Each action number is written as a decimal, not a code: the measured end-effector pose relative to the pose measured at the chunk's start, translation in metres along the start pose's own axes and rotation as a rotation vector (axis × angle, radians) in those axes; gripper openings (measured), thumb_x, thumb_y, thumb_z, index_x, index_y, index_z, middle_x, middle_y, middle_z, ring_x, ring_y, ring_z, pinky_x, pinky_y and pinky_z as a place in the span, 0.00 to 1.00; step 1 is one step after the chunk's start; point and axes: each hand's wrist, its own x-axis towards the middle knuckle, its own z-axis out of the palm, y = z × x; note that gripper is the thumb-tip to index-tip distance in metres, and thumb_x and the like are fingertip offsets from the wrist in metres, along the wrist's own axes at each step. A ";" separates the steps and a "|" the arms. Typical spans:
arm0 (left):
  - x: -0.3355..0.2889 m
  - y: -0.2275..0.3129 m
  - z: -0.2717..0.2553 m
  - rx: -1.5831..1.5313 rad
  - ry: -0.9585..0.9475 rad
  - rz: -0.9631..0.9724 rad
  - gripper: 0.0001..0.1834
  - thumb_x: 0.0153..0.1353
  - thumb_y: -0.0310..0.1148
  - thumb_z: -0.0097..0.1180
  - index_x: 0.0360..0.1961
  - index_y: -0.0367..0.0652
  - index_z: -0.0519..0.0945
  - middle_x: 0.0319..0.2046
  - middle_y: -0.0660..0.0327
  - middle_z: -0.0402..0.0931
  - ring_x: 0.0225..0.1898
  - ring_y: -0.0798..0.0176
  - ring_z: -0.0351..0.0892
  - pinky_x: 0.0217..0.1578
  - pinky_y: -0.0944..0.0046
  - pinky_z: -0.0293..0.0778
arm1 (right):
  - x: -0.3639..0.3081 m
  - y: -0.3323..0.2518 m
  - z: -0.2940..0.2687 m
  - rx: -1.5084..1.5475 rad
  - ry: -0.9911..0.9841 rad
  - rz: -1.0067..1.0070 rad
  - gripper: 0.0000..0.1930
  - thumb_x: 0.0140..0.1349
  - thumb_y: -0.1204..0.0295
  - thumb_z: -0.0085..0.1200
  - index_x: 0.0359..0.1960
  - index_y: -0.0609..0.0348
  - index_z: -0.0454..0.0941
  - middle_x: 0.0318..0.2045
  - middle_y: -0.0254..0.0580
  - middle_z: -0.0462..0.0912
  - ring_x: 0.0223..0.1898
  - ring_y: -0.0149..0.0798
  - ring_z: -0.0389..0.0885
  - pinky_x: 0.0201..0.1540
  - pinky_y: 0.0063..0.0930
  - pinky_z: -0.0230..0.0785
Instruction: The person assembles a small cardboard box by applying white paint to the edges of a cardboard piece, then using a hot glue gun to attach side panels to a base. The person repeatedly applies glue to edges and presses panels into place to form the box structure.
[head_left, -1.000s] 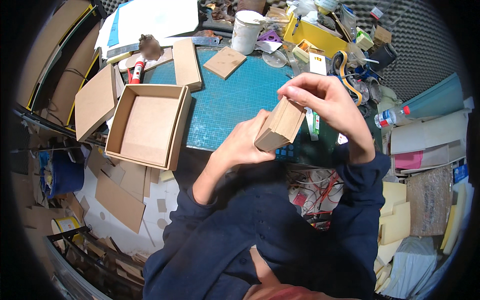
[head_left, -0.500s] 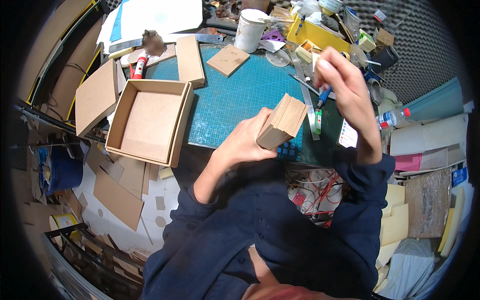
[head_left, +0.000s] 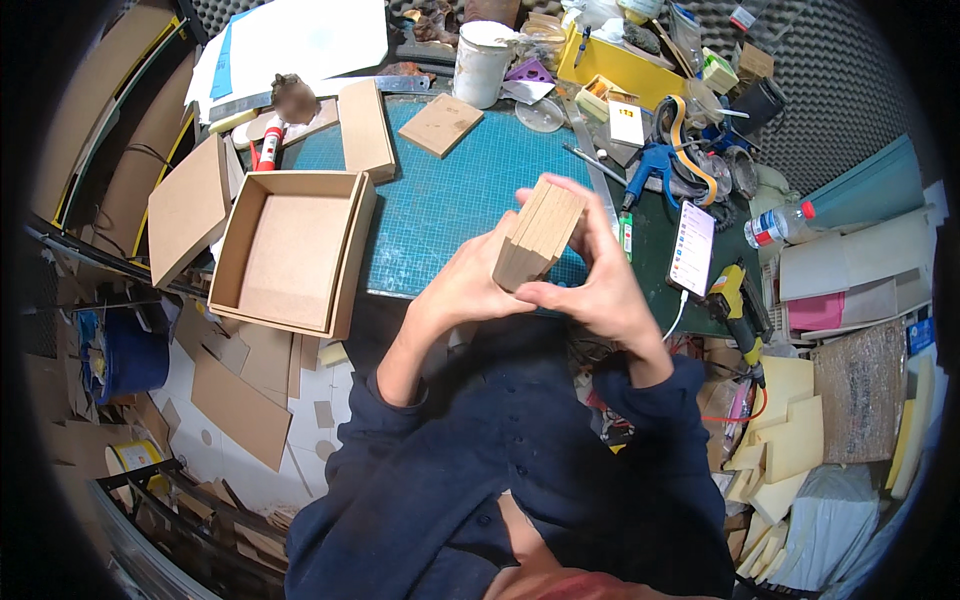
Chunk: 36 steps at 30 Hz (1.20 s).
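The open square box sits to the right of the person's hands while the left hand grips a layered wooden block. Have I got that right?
Not quite: the head view shows the open square box to the left of the hands. The left hand does grip a layered wooden block.

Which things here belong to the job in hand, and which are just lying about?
Likely used:
layered tan wooden block, gripped by left hand, right hand curved around it
perhaps open square brown box

Seemingly lying about:
clear red-capped plastic bottle
pale rectangular phone
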 end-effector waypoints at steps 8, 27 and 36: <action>-0.006 -0.002 -0.013 -0.005 -0.107 -0.216 0.45 0.40 0.40 0.77 0.60 0.37 0.70 0.50 0.49 0.77 0.52 0.50 0.78 0.51 0.55 0.75 | 0.003 0.021 0.019 -0.098 0.146 -0.171 0.42 0.47 0.67 0.77 0.63 0.62 0.66 0.54 0.50 0.80 0.55 0.41 0.81 0.59 0.35 0.73; -0.002 0.000 -0.007 0.059 -0.031 -0.054 0.56 0.38 0.44 0.81 0.65 0.36 0.62 0.54 0.44 0.76 0.55 0.38 0.78 0.53 0.50 0.76 | 0.008 0.012 0.024 -0.053 0.205 -0.144 0.35 0.49 0.69 0.74 0.58 0.63 0.70 0.56 0.50 0.80 0.57 0.41 0.80 0.60 0.35 0.72; -0.020 0.003 0.028 0.180 0.326 0.054 0.48 0.46 0.22 0.68 0.70 0.37 0.62 0.62 0.41 0.71 0.59 0.41 0.76 0.54 0.54 0.77 | 0.007 0.007 0.025 -0.078 0.190 -0.087 0.38 0.49 0.66 0.75 0.59 0.64 0.68 0.57 0.52 0.78 0.60 0.40 0.77 0.63 0.35 0.68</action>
